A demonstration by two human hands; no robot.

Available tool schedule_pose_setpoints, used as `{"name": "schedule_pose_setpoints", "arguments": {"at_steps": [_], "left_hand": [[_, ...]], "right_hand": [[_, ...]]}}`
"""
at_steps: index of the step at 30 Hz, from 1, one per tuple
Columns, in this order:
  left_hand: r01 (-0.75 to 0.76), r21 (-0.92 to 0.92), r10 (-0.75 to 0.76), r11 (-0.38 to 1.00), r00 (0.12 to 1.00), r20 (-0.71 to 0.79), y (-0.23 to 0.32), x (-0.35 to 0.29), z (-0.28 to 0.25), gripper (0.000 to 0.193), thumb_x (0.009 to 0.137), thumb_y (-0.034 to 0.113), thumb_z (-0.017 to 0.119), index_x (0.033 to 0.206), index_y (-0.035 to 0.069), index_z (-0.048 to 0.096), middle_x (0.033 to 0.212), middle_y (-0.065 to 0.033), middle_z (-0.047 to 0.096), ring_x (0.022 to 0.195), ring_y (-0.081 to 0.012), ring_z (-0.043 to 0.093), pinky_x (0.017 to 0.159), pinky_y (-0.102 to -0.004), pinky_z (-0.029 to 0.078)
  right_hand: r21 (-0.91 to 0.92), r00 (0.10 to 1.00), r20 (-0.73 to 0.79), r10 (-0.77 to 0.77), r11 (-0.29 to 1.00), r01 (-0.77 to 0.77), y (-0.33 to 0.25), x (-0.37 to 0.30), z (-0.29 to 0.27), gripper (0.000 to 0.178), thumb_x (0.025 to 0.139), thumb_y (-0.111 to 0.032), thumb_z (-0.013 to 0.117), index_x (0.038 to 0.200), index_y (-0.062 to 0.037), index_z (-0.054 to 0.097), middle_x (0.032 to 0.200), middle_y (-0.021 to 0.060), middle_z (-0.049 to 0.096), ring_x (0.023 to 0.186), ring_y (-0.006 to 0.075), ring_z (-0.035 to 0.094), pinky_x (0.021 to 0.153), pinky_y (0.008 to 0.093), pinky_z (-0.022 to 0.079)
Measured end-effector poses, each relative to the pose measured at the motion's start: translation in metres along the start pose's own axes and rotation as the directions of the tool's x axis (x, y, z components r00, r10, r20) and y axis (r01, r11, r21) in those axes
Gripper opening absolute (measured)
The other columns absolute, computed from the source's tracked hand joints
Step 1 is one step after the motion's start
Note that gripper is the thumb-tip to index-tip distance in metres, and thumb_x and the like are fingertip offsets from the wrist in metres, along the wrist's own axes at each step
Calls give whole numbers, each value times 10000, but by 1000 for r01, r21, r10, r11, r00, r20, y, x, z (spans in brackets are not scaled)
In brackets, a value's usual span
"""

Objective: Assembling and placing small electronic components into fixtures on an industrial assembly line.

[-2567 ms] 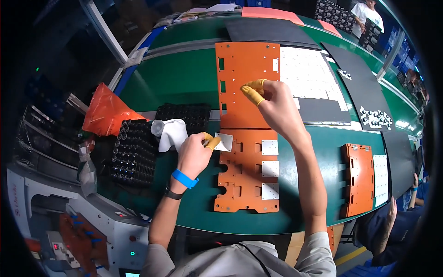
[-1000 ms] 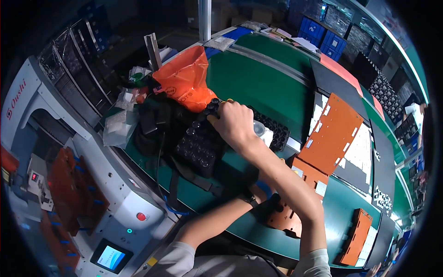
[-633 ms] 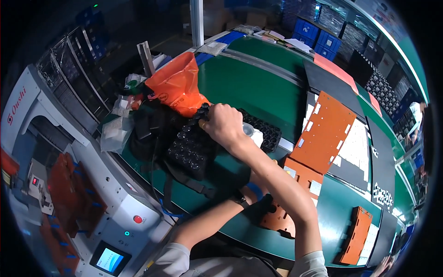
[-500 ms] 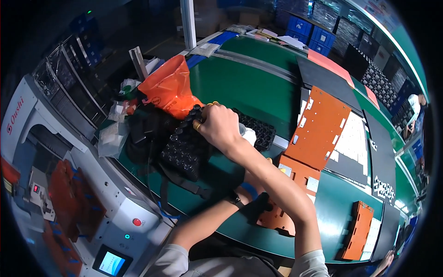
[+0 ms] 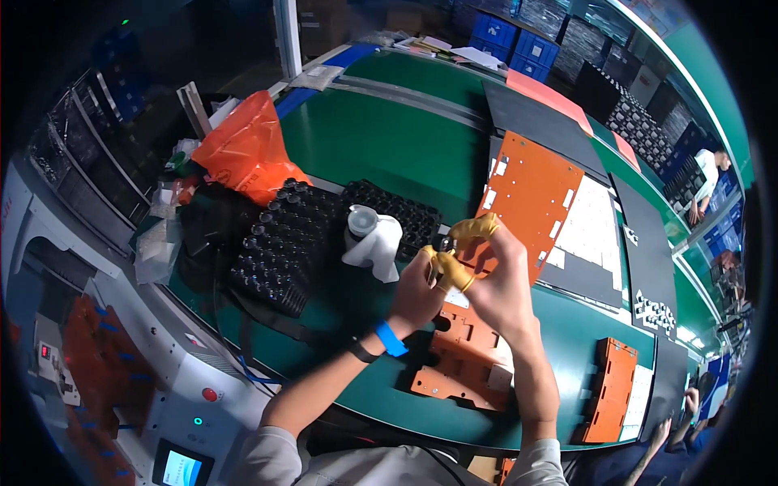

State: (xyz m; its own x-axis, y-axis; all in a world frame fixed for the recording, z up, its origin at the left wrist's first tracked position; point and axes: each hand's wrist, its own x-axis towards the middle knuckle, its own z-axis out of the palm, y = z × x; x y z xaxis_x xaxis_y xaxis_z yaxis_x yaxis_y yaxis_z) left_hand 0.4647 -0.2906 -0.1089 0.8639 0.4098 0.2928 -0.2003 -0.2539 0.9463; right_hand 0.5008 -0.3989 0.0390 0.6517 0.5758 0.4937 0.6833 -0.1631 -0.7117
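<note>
My two hands meet over the green table, wearing yellow finger covers. My right hand (image 5: 504, 293) pinches a small, dark, shiny round part (image 5: 443, 242) between thumb and forefinger. Close against it, my left hand (image 5: 417, 298) has its fingers closed; whatever they hold is hidden. Left of the hands stands a small whitish cup (image 5: 362, 220) with a white cloth (image 5: 379, 253) draped around it. Beyond it lie a black tray of round pockets (image 5: 284, 243) and a second black tray (image 5: 409, 217). Below my hands is an orange-brown fixture plate (image 5: 462, 356) with cut-outs.
A larger orange-brown plate (image 5: 535, 194) lies to the right, another (image 5: 609, 389) farther right. An orange plastic bag (image 5: 250, 154) stands at the back left. A grey-white machine with a red button (image 5: 209, 394) borders the table's left side. Co-workers are at the right.
My right hand has left the black tray and moved right and nearer, meeting my left hand with the dark part. My left hand has come out from behind the right forearm. The view has shifted.
</note>
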Motion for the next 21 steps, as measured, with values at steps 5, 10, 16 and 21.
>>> {"name": "schedule_pose_setpoints", "arguments": {"at_steps": [5, 10, 16, 21], "left_hand": [[557, -806, -228, 199, 826, 515, 24, 1, -11, 230, 982, 247, 596, 1140, 80, 599, 916, -25, 595, 800, -155, 547, 703, -304, 438], [605, -783, -196, 143, 793, 576, 18, 4, -17, 368, 994, 233, 565, 1300, 29, 577, 1222, -109, 652, 960, -183, 632, 880, -328, 511], [631, -754, -315, 184, 764, 563, 33, 6, -20, 433, 1015, 405, 544, 1275, 61, 591, 1198, -110, 666, 1056, -255, 669, 869, -366, 547], [628, -725, -184, 285, 778, 601, 11, 7, -27, 494, 990, 529, 542, 1213, 93, 611, 987, -71, 698, 824, -190, 696, 619, -284, 494]], "right_hand": [[53, 980, 35, 194, 979, -196, 24, 8, -25, 258, 785, -101, 785, 993, -3, 666, 838, 45, 653, 790, 120, 606, 668, 279, 499], [108, 973, 93, 212, 969, -221, 31, 10, -36, 256, 795, -109, 784, 992, 5, 667, 853, 52, 669, 771, 124, 603, 687, 298, 499], [39, 949, 229, 215, 972, -230, 42, 3, -44, 269, 826, -143, 775, 1011, 25, 677, 767, 51, 653, 667, 101, 573, 570, 290, 485], [54, 919, 277, 280, 951, -306, 39, 4, -41, 265, 864, -157, 745, 1017, 48, 674, 813, 94, 692, 703, 121, 618, 597, 304, 521]]}}
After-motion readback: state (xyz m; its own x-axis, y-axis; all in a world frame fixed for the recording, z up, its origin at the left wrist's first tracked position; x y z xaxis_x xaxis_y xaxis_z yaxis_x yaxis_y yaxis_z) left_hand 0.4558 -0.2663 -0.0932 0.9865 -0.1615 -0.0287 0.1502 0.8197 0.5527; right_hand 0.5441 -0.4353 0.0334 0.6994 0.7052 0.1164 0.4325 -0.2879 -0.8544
